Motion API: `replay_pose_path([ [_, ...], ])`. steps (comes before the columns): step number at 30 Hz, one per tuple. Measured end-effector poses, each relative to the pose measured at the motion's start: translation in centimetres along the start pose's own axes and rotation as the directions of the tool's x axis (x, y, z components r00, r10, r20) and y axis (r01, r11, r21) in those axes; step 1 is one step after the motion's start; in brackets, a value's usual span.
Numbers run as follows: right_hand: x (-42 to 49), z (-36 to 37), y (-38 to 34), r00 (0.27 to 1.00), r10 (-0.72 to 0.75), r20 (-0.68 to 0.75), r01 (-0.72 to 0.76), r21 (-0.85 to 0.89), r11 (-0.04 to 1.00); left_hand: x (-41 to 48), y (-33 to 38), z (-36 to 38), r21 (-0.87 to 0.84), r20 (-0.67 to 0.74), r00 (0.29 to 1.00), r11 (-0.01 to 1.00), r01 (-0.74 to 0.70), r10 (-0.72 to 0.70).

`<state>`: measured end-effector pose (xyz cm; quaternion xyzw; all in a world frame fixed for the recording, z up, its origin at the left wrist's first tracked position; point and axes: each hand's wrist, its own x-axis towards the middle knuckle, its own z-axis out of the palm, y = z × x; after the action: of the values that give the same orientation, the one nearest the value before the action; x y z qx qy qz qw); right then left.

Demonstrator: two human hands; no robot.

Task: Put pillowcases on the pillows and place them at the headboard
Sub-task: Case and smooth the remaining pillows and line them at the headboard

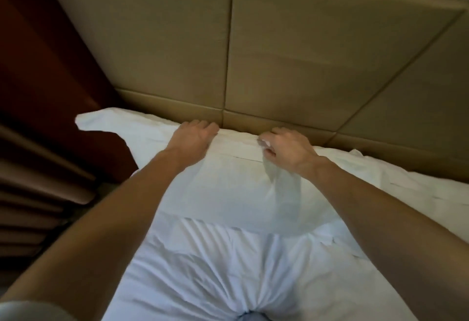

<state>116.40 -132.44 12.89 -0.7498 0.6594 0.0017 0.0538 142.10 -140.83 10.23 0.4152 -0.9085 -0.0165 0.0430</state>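
Head view: pillow [228,188] lies flat on the bed, far edge touching the base of the padded headboard [291,54]. Left hand [195,135] has fingers curled over that far edge, right at the headboard. Right hand [286,148] pinches a loose fold of pillowcase [283,188] btwn thumb & fingers, a thin strip trailing away from the headboard. Risks, as I judge them: pulling the pinched fold too hard could drag the pillow off the headboard or skew it; letting go w/o tucking could leave slack cloth bunched on top; the pillow's left corner already pokes out toward the dark wood panel [50,67] beside the headboard, so a push that way could hang it off the bed. Long axis runs parallel to the headboard, side to side, broad face up. Can't tell which end is the open one. Creased bed sheet [228,270] lies on the side away from the headboard.
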Motion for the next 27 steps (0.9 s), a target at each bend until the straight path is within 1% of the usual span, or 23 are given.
replay_pose_path([
  [1,0.6,-0.1,-0.6,0.997,-0.027,0.077,0.026,0.013,1.0,-0.3,-1.4,-0.3,0.009,0.048,0.999,1.0,0.007,-0.008],
  [3,1.5,0.0,-1.5,0.983,0.002,0.181,-0.002,0.001,1.0,-1.0,-4.2,-0.5,0.052,0.129,0.989,0.997,0.063,-0.069],
  [5,2.3,0.4,-1.7,0.98,0.042,0.197,-0.027,-0.081,0.996,-1.7,-6.2,-0.3,0.099,0.18,0.974,0.988,0.12,-0.137],
  [7,2.8,0.9,-1.9,0.982,0.047,0.181,-0.012,-0.19,0.982,-2.2,-6.9,0.2,0.101,0.184,0.97,0.985,0.142,-0.158],
  [10,2.9,1.0,-2.4,0.989,0.044,0.144,-0.008,-0.244,0.97,-2.2,-6.4,0.7,0.056,0.108,0.972,0.977,0.205,-0.21],
  [13,2.8,0.8,-2.8,0.994,-0.006,0.111,0.037,-0.276,0.961,-1.9,-5.4,0.3,0.141,0.054,0.976,0.969,0.203,-0.212],
  [15,3.0,0.3,-2.7,0.995,-0.018,0.097,0.045,-0.286,0.957,-1.6,-5.1,-0.2,0.187,0.058,0.979,0.965,0.184,-0.197],
  [21,3.7,-0.9,-1.6,0.999,0.045,-0.016,-0.047,-0.196,0.98,0.5,-5.9,-2.9,0.196,-0.003,0.984,0.965,0.174,-0.177],
  [27,3.4,0.4,-0.7,0.997,0.024,-0.079,-0.031,-0.089,0.996,0.9,-6.1,-3.1,0.209,-0.025,0.988,0.966,0.155,-0.153],
])
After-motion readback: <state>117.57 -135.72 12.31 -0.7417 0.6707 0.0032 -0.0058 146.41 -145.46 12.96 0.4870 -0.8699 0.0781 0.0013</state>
